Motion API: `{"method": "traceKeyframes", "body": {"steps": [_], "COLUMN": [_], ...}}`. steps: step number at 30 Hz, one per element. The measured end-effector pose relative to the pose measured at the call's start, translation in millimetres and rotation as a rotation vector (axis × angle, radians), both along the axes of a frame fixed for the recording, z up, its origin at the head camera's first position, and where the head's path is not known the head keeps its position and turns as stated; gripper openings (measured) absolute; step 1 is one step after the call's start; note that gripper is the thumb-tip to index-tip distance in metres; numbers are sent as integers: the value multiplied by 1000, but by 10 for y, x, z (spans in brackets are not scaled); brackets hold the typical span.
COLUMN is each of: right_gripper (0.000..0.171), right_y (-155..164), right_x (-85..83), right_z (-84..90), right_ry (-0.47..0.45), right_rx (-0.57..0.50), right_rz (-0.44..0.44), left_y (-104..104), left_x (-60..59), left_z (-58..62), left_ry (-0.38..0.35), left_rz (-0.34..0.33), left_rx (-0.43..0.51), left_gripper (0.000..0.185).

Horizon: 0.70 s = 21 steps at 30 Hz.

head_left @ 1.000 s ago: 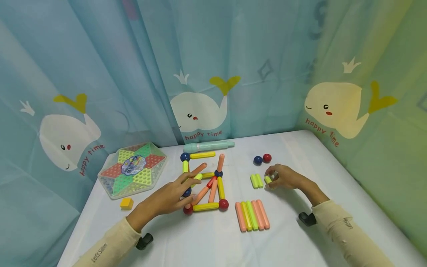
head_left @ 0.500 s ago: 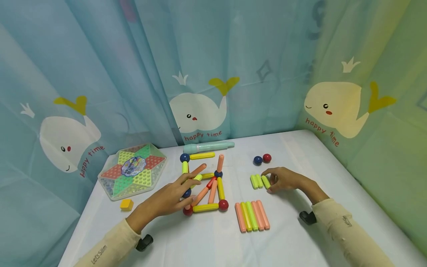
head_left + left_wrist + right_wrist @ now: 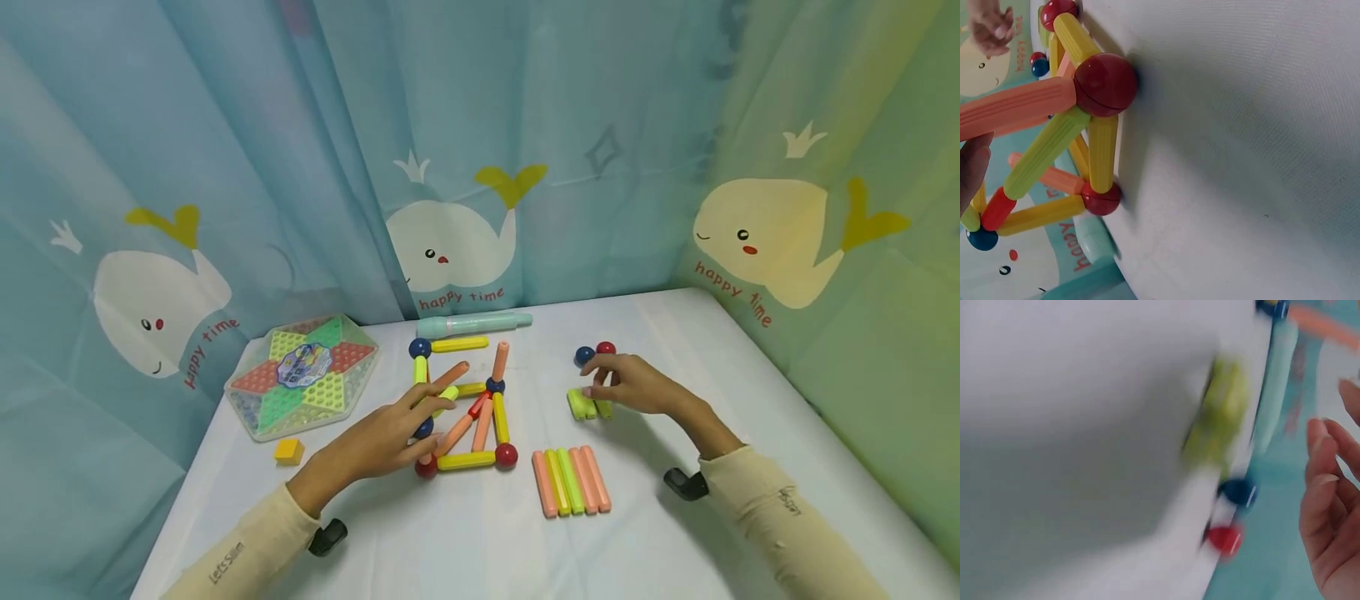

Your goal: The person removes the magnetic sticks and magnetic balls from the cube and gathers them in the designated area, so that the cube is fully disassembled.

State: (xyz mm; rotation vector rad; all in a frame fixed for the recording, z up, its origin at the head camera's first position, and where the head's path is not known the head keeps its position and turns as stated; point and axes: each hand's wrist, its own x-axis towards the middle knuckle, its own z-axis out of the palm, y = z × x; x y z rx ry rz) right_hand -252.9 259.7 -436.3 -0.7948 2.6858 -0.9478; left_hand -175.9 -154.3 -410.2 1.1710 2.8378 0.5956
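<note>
A frame of magnetic sticks and balls (image 3: 467, 461) stands left of the table's middle, its red ball (image 3: 1105, 84) close in the left wrist view. My left hand (image 3: 382, 442) is over its near left corner and pinches an orange stick (image 3: 1019, 107) rising from that ball. The far side of this grip is hidden. My right hand (image 3: 637, 385) hovers just above short green sticks (image 3: 577, 405), fingers loosely bent with nothing between them. The right wrist view shows these sticks blurred and the hand (image 3: 1338, 531) apart from them.
A blue ball (image 3: 584, 357) and a red ball (image 3: 606, 348) lie beyond the short sticks. Several longer sticks (image 3: 572, 482) form a row nearer me. A hexagonal game board (image 3: 303, 375), a yellow block (image 3: 288, 452) and a pale green tube (image 3: 476, 325) lie around the frame.
My right hand set a short green stick beside the other two, let go of it and rose away, towards the balls. The left hand stays at the frame.
</note>
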Motion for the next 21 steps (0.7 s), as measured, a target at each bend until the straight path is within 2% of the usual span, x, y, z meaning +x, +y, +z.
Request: {"method": "traceKeyframes", "body": {"steps": [2, 5, 10, 15, 21], "right_gripper": [31, 34, 39, 42, 43], "right_y": [-230, -597, -1084, -1337, -1491], "right_x": [22, 42, 56, 65, 58], "right_z": [45, 59, 11, -28, -32], "right_ry": [-23, -114, -224, -247, -255], "right_rx": [-29, -58, -53, 15, 103], "right_rz": [35, 112, 227, 288, 294], "left_y": [0, -3, -5, 7, 7], "left_x": [-5, -21, -42, -38, -23], "left_z": [13, 17, -3, -23, -25], "left_ry": [-4, 12, 34, 32, 18], "left_rz": [6, 6, -7, -14, -4], "left_rx": [1, 1, 13, 29, 29], "left_gripper": [44, 44, 46, 44, 42]}}
